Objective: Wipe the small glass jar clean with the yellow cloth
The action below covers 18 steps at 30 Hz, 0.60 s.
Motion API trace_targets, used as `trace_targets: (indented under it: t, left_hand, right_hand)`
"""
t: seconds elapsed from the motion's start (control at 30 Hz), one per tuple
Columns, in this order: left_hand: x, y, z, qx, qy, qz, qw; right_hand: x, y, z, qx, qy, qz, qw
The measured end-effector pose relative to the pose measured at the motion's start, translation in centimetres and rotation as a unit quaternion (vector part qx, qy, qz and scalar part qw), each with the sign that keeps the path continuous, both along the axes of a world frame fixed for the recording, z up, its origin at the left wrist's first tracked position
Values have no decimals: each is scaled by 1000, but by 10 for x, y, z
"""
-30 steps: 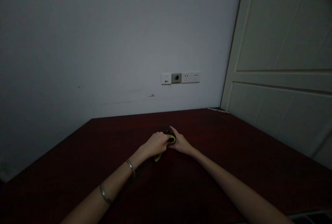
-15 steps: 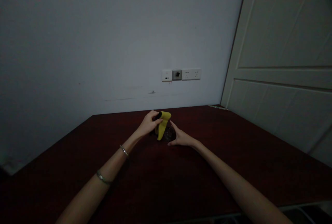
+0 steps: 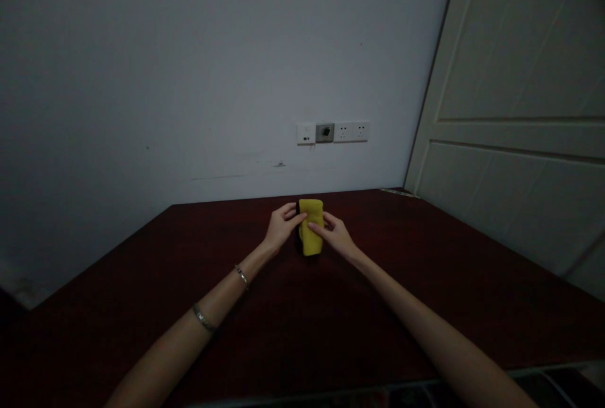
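A folded yellow cloth (image 3: 312, 234) with a dark edge on its left hangs upright over the middle of the table. My left hand (image 3: 282, 226) grips its left side, thumb on the front and fingers behind. At the right side, my right hand (image 3: 334, 233) pinches it with the thumb on the yellow face and the fingers partly behind. The clear glass-like object from the earlier frame does not show now; the cloth covers the spot where it was. Two bracelets (image 3: 203, 318) circle my left forearm.
The dark red table (image 3: 283, 332) reaches to a pale wall (image 3: 189, 80) with sockets and switches (image 3: 350, 132). A light panelled door or cabinet front (image 3: 520, 93) borders the right side. A thin patterned strip (image 3: 399, 193) lies at the back right corner.
My left hand has brought the cloth to the right, over the clear object's place. My right hand has gone from cupping that object to pinching the cloth.
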<state>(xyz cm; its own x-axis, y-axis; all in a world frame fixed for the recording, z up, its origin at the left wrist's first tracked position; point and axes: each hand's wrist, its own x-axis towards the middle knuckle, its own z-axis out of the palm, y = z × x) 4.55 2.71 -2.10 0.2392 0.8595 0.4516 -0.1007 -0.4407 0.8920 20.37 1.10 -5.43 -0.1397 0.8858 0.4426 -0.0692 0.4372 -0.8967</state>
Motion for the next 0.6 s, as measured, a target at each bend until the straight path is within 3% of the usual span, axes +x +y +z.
trace_targets:
  t: [0.13,0.23,0.37,0.5,0.6]
  left_hand:
    - [-6,9,-12,38,66,-22,997]
    - [-15,18,-27,16,171,-6,985]
    - [-21,25,-52,-44,247,-54,966]
    - [-21,26,-67,-40,269,-64,960]
    - [-20,26,-74,-24,257,-71,963]
  right_hand:
    - [9,6,2,34,16,-95,995]
    - [29,17,-1,24,12,-160,987]
    - [46,22,-8,106,-140,-220,959]
    - [37,9,-7,238,-335,-174,895]
    - [22,-4,-6,274,-418,-109,860]
